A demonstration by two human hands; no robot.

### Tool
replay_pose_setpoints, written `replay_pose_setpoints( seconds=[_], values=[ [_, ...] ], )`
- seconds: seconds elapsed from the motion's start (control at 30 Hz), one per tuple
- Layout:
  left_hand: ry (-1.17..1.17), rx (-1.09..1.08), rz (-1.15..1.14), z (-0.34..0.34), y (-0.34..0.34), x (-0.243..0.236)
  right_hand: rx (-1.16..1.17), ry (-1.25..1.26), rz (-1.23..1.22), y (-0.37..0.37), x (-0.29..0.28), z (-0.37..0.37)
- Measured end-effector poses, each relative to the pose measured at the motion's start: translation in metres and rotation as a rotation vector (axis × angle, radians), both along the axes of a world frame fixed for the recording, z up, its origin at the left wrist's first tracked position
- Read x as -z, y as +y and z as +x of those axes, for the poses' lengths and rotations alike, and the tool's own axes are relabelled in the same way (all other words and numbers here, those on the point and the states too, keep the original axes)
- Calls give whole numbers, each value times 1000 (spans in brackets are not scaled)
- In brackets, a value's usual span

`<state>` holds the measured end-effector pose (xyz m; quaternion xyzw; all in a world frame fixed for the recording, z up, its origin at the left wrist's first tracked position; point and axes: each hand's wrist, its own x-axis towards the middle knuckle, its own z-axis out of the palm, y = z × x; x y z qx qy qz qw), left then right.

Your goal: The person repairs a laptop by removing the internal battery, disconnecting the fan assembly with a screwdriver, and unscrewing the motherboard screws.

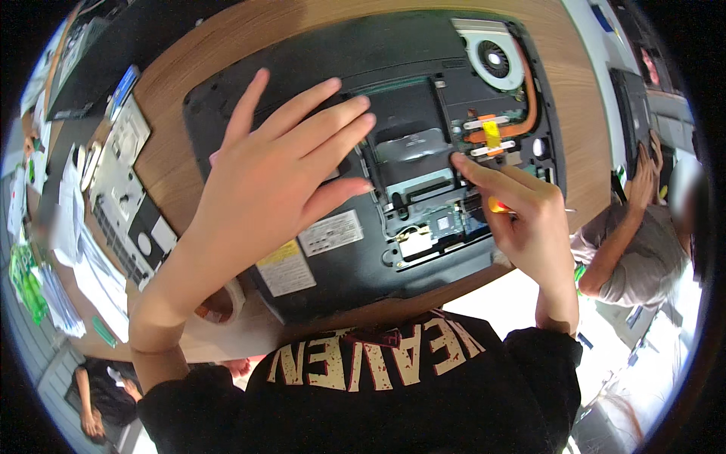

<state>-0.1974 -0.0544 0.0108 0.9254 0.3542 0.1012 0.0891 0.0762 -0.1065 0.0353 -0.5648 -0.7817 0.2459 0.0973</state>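
On the wooden table [575, 113]: opened laptop base [363, 151], underside up, frame centre | left hand [276, 170]: fingers spread flat, pressing base at 9 o'clock, gripping nothing | right hand [522, 216]: fingers curled around orange-handled screwdriver [499, 205] at 3 o'clock, fingertip at circuit board | cooling fan [493, 59]: 1 o'clock corner.

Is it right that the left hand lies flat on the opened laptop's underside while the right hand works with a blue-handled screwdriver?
Not quite: the head view shows the screwdriver handle in the right hand is orange-yellow, not blue. The left hand does lie flat on the laptop.
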Motion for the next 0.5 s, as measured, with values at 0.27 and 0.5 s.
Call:
replay_pose_setpoints(
  seconds=[0.27,0.5],
  values=[
    [-249,67,235,-17,18,-2,26,42,38,-5,-1,0],
    [-273,-209,367,-97,-15,-105,-11,68,162,-8,7,-7]
  ],
)
